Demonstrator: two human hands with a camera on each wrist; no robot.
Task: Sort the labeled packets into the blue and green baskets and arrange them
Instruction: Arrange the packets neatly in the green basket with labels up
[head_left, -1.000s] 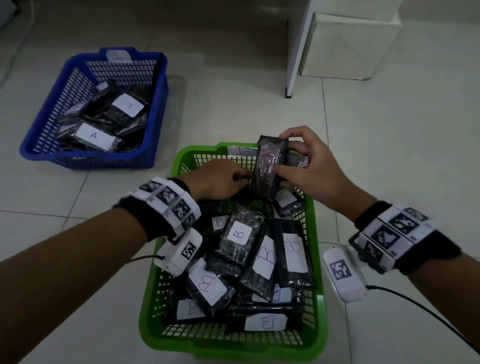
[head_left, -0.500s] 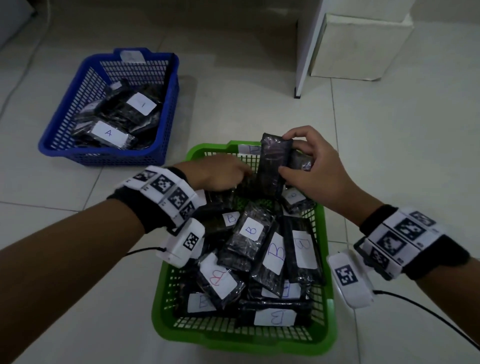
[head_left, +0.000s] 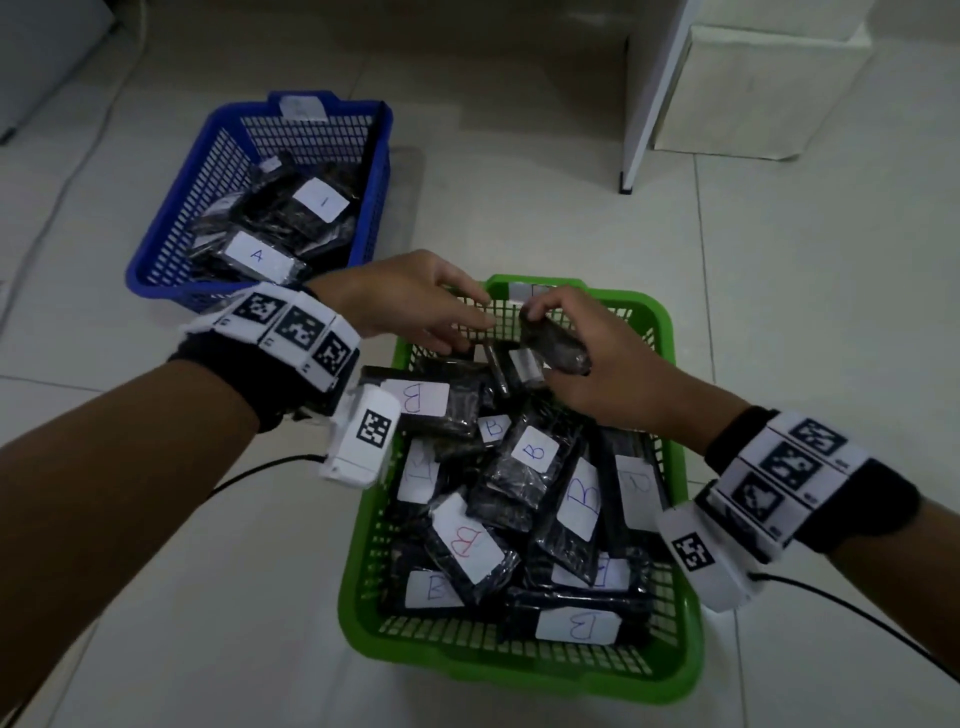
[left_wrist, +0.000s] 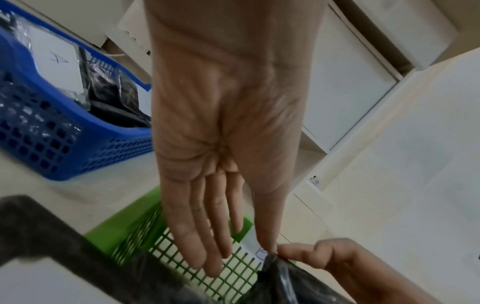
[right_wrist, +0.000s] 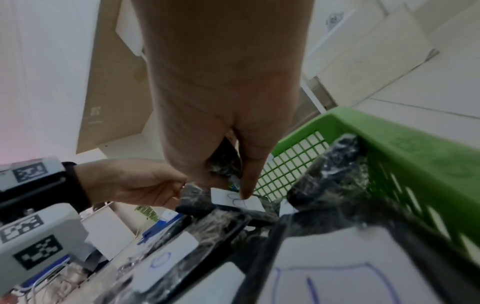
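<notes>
The green basket (head_left: 680, 525) in front of me holds several black packets with white "B" labels, such as one (head_left: 535, 470) in the middle. My right hand (head_left: 587, 358) grips a black packet (head_left: 553, 345) over the basket's far end (right_wrist: 223, 166). My left hand (head_left: 415, 306) hovers open over the far left corner, fingers straight (left_wrist: 207, 236), holding nothing. The blue basket (head_left: 156, 260) at the back left holds black packets, one labelled "A" (head_left: 257, 254).
A white cabinet panel (head_left: 649, 98) and a white box (head_left: 769, 88) stand on the tiled floor behind the baskets. Cables run from both wrist cameras across the floor (head_left: 260, 467). A grey cord (head_left: 57, 176) lies at the far left.
My left hand has let go of the packet and lifted up and to the left with fingers straightened. My right hand has lowered and tilted the packet toward the basket. The head view has drawn nearer.
</notes>
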